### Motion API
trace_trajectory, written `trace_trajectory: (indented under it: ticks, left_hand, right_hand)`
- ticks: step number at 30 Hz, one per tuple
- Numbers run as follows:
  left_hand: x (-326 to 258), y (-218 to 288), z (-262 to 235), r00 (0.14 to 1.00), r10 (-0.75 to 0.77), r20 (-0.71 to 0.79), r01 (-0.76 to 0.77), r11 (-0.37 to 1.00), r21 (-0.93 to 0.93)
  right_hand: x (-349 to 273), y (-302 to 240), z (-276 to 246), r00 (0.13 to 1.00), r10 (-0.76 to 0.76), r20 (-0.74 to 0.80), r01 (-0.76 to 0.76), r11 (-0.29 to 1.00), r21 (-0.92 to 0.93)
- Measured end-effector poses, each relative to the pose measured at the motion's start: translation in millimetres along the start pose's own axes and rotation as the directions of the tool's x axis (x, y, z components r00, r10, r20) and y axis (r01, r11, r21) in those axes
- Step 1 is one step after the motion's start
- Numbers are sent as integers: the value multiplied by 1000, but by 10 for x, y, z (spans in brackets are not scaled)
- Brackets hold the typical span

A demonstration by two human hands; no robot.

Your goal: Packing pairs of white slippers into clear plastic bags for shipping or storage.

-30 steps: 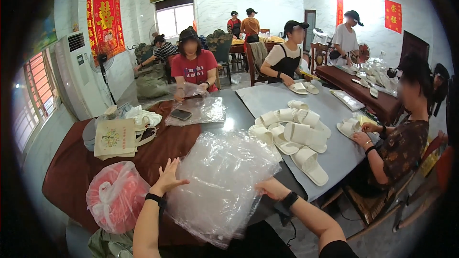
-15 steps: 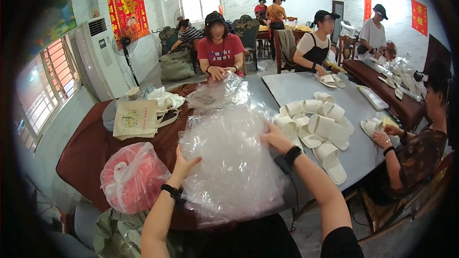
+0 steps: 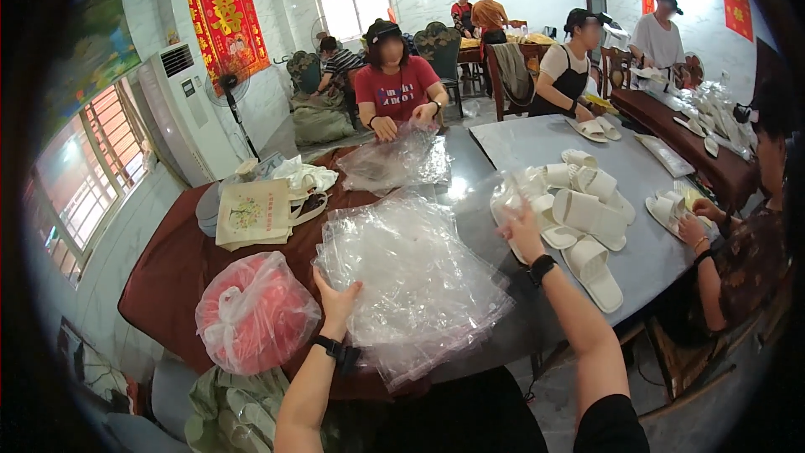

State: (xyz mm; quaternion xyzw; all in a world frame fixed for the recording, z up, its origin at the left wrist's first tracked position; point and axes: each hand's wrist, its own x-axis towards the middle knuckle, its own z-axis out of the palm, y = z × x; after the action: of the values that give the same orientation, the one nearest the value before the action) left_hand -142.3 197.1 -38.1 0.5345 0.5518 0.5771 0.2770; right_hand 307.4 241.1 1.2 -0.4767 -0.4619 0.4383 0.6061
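Observation:
A thick stack of clear plastic bags point(image 3: 411, 268) lies on the table in front of me. My left hand point(image 3: 337, 304) rests against its left edge, thumb spread from the fingers. My right hand point(image 3: 523, 231) is off the stack, at the left side of a pile of cream slippers point(image 3: 587, 210). Its fingers are smeared by motion. A wisp of clear film point(image 3: 513, 189) shows around the fingertips, and I cannot tell if they grip it.
A tied clear bag of red items point(image 3: 256, 315) and a cream tote bag point(image 3: 251, 214) sit on the brown cloth at left. Opposite, a person in red point(image 3: 398, 88) handles more clear plastic point(image 3: 390, 159). Another person point(image 3: 738, 243) works on slippers at right.
My right hand has left the stack's right edge and moved right to the slippers. My left hand stays at the left edge. The view has shifted slightly.

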Motion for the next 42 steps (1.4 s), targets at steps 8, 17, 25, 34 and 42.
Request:
trace_trajectory:
  ticks: [8, 17, 25, 34, 42]
  left_hand:
    - [-28, 629, 158, 986, -163, 47, 158, 983, 99]
    - [-498, 926, 32, 776, 463, 428, -616, 705, 353]
    - [-1138, 692, 139, 399, 258, 880, -892, 332, 307]
    - [-1187, 661, 25, 454, 312, 835, -830, 488, 269]
    - [-1353, 1300, -239, 359, 519, 776, -899, 416, 137]
  right_hand:
    - [-582, -1673, 95, 669, -719, 190, 699, 521, -489]
    - [-743, -1613, 1579, 768, -191, 612, 638, 319, -701]
    - [-553, -752, 2233, 716, -241, 655, 586, 717, -377]
    - [-1169, -589, 1485, 680, -11, 733, 731, 90, -677]
    - [-1310, -237, 1553, 816, 71, 574, 573, 36, -819]
